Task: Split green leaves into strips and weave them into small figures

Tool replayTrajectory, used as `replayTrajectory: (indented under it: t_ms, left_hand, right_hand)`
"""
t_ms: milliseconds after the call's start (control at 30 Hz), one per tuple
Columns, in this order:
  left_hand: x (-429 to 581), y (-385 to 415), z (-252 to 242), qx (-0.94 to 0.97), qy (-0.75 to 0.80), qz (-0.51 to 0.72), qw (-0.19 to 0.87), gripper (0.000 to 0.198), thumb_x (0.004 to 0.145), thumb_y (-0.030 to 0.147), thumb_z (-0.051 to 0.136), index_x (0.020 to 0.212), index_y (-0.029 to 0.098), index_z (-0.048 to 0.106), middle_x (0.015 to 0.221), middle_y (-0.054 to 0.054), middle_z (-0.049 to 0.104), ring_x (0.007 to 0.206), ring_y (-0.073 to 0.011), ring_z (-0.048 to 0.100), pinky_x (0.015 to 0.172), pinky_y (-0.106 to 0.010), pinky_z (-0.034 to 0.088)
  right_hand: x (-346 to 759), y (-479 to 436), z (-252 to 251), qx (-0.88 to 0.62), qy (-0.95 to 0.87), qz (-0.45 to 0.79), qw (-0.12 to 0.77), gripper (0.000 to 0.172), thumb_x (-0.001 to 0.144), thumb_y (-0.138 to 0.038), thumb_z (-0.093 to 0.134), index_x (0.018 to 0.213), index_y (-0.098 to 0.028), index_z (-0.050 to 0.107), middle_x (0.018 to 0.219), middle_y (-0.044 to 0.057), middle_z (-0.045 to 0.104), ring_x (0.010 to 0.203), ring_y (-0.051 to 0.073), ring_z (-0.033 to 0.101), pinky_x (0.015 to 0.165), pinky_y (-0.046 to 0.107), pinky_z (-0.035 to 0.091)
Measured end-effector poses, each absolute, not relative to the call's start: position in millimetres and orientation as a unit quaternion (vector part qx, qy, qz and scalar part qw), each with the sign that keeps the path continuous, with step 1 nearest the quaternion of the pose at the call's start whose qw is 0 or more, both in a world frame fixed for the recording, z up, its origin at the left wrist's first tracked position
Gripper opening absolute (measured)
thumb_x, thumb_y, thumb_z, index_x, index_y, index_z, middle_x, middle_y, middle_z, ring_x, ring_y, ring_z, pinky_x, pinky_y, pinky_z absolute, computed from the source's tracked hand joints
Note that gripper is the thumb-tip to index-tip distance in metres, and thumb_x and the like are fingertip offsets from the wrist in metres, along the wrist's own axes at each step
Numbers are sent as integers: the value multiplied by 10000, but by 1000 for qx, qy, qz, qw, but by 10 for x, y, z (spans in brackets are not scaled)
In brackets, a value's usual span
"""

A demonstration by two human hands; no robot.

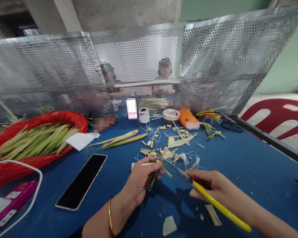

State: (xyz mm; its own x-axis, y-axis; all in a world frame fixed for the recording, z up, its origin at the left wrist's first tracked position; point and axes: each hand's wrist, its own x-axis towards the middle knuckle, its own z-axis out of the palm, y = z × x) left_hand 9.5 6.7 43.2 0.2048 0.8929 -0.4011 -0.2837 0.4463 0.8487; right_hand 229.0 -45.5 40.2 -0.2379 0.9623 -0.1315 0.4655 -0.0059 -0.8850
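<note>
My left hand (145,175), with a gold bangle at the wrist, pinches a small bundle of green and pale leaf strips (152,178) near the middle of the blue table. In my right hand (208,185) is a tool with long yellow handles (221,205); its thin metal blades (176,168) point left and reach the strips at my left fingertips. Cut leaf scraps (169,153) and tangled white thread (186,158) lie just beyond my hands.
At the left are a red bag (81,123) of long leaves, a black phone (81,181) and a purple power strip (17,201). A thread spool (144,116), round tub (171,115) and orange packet (188,119) stand before a perforated metal screen (139,49); people are behind it.
</note>
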Motion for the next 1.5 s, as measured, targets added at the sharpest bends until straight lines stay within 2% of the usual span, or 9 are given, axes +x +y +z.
replayTrajectory:
  t_ms: [200, 433, 567, 767, 833, 933, 1100, 1300, 1500]
  left_hand:
    - [84, 68, 420, 331, 463, 419, 707, 243, 630, 199, 781, 836, 103, 696, 720, -42, 663, 574, -108, 614, 507, -196, 468]
    - [70, 75, 417, 324, 467, 409, 714, 253, 652, 191, 769, 874, 96, 690, 720, -47, 671, 594, -120, 637, 568, -209, 492]
    - [74, 80, 422, 320, 462, 414, 716, 276, 632, 188, 792, 871, 97, 688, 701, -45, 673, 582, -117, 632, 554, -202, 479]
    - [96, 84, 431, 319, 448, 446, 706, 334, 592, 157, 819, 898, 118, 689, 766, -57, 705, 684, -146, 673, 690, -228, 515]
    - [102, 69, 438, 347, 425, 467, 693, 314, 583, 146, 823, 863, 133, 682, 787, -49, 708, 726, -158, 675, 729, -245, 516]
    - [105, 24, 464, 413, 392, 485, 664, 252, 608, 168, 818, 819, 154, 681, 805, -35, 704, 769, -167, 667, 759, -256, 509]
    - [76, -39, 517, 538, 366, 469, 597, 143, 655, 206, 803, 768, 181, 719, 831, -28, 689, 788, -152, 619, 727, -223, 476]
    - [37, 25, 477, 583, 316, 486, 569, 72, 698, 146, 749, 742, 203, 743, 903, -51, 697, 981, -204, 611, 908, -290, 447]
    - [61, 81, 415, 605, 322, 485, 543, 97, 669, 136, 752, 726, 214, 750, 977, -61, 684, 976, -220, 622, 927, -351, 450]
  right_hand:
    - [2299, -447, 444, -552, -665, 445, 235, 279, 734, -415, 704, 920, -211, 743, 682, -24, 613, 612, 136, 488, 568, 221, 429]
    - [2309, -465, 420, -575, -656, 423, 244, 411, 687, -466, 730, 1023, -230, 735, 755, -6, 654, 696, 187, 548, 630, 258, 459]
    - [2317, -442, 367, -568, -657, 429, 251, 383, 690, -483, 721, 966, -219, 739, 683, -16, 615, 645, 164, 527, 601, 256, 450]
    - [2296, -379, 376, -568, -519, 508, 388, 492, 639, -450, 777, 1044, -195, 661, 618, -58, 518, 466, 76, 403, 447, 213, 369]
    - [2261, -361, 408, -557, -432, 556, 441, 593, 622, -444, 801, 1129, -212, 596, 681, -49, 570, 425, 59, 393, 402, 200, 349]
    - [2159, -339, 448, -509, -357, 594, 510, 681, 586, -396, 846, 1172, -223, 545, 845, 4, 660, 475, 69, 483, 439, 202, 414]
    - [1898, -313, 442, -430, -357, 658, 505, 495, 705, -427, 781, 1081, -175, 580, 569, -47, 580, 450, 65, 478, 428, 158, 399]
    - [1651, -284, 411, -411, -310, 687, 513, 482, 669, -322, 813, 1072, -166, 599, 585, -60, 557, 466, 60, 485, 398, 137, 403]
    - [1646, -311, 381, -440, -321, 657, 521, 449, 691, -385, 800, 1025, -178, 584, 589, -46, 592, 450, 69, 513, 407, 153, 410]
